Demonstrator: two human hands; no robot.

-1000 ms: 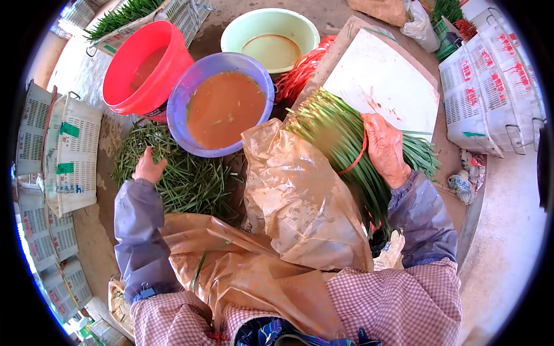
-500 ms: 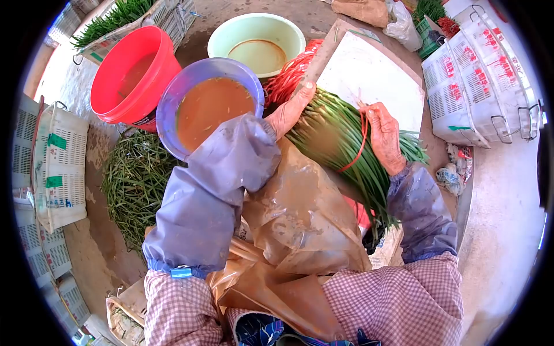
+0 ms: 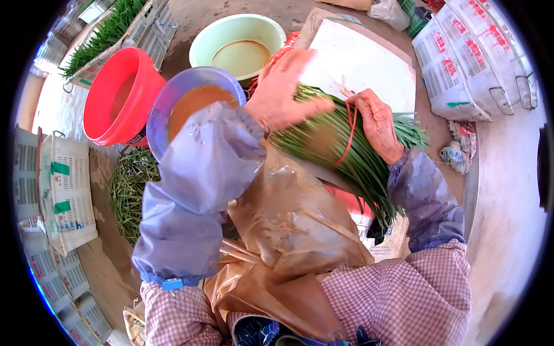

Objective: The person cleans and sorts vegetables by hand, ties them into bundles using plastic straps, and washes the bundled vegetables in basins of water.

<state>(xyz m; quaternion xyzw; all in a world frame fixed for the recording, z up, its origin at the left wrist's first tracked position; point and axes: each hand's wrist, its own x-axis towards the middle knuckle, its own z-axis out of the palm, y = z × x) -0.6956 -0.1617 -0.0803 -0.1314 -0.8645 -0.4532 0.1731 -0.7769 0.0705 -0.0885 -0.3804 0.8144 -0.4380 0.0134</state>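
A thick bundle of long green chives (image 3: 369, 167) lies across the board in front of me, with a red tie (image 3: 349, 141) looped around it. My right hand (image 3: 378, 124) rests at the far side of the bundle, its fingertips pinched on the red tie at the top. Over the stalk end is my left hand (image 3: 283, 95), smeared by motion, its thumb and fingers apart and holding nothing. Red ties (image 3: 287, 47) lie in a heap behind that hand and are partly hidden by it.
A white board (image 3: 358, 60) lies beyond the bundle. To the left are a purple basin (image 3: 164, 104) of brown water, a red bucket (image 3: 150, 86), a pale green basin (image 3: 199, 49) and a pile of loose leaves (image 3: 133, 193). White crates (image 3: 456, 63) stand at right.
My left hand has lifted off the stalk ends, its fingers now spread over the bundle. My right hand has shifted slightly left, still at the red tie. The whole view has turned a little.
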